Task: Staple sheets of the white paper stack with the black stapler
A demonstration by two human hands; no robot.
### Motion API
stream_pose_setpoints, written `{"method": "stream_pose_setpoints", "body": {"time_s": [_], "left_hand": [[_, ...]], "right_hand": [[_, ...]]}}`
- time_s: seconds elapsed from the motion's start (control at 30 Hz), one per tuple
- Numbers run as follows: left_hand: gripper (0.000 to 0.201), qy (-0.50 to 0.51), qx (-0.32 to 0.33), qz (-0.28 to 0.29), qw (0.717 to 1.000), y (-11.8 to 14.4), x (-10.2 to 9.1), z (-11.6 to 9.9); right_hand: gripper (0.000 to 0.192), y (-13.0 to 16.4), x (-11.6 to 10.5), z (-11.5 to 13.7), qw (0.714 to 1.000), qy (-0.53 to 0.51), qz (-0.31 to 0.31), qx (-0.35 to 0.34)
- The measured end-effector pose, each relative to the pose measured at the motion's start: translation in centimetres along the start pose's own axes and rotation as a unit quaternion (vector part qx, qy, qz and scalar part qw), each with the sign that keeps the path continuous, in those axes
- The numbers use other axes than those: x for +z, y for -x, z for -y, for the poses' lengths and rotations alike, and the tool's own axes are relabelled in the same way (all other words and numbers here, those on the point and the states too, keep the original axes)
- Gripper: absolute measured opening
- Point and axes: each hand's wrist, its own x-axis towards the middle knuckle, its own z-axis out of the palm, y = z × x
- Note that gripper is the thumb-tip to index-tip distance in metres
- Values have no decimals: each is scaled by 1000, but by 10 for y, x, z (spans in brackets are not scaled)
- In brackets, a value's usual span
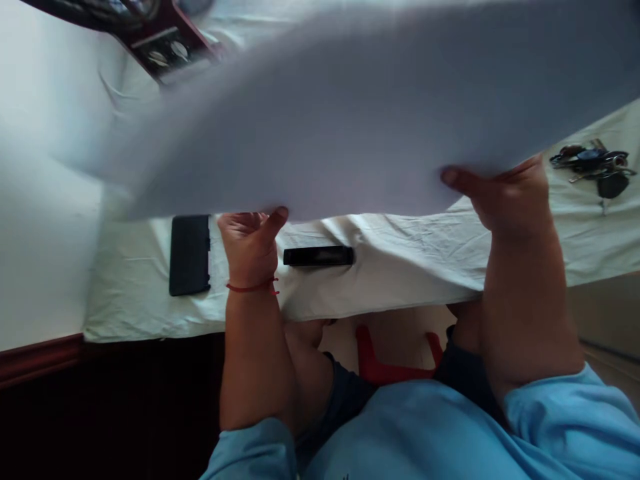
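A large white sheet of paper [350, 120] is held up over the table, bowed and blurred at its left end. My left hand [253, 243], with a red string at the wrist, grips its near edge, thumb on top and fingers underneath. Farther right, my right hand [505, 193] pinches the same edge, its thumb lying on the sheet and its fingers hidden below. Under the paper's near edge, between my arms, lies a narrow black object [319, 256]. A flat black case [189, 255] rests on the cloth left of my left hand.
A pale wrinkled cloth [415, 260] covers the table. Keys [595, 163] lie in a bunch at the right. A dark red fan base with knobs [167, 53] stands at the back left, near the white wall [40, 200]. Below the table edge shows a red stool [395, 370].
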Motion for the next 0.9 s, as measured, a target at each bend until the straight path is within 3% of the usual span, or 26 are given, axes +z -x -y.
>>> {"method": "stream_pose_setpoints", "body": {"time_s": [0.17, 0.4, 0.57, 0.7, 0.83, 0.9], "left_hand": [[37, -18, -13, 78, 997, 3, 0, -6], [56, 12, 35, -6, 999, -8, 8, 0], [53, -3, -22, 48, 999, -11, 9, 5], [46, -33, -31, 43, 998, -10, -2, 6], [44, -108, -66, 105, 986, -13, -14, 13], [47, -118, -66, 106, 985, -14, -15, 18]], "right_hand": [[46, 8, -6, 4, 998, 66, 21, -2], [54, -5, -6, -18, 995, 18, -30, -89], [50, -6, -12, -21, 991, 129, -17, -38], [43, -4, -11, -15, 991, 125, -21, -53], [50, -7, -12, -20, 992, 127, 2, -19], [55, -9, -14, -23, 990, 140, 19, -5]]}}
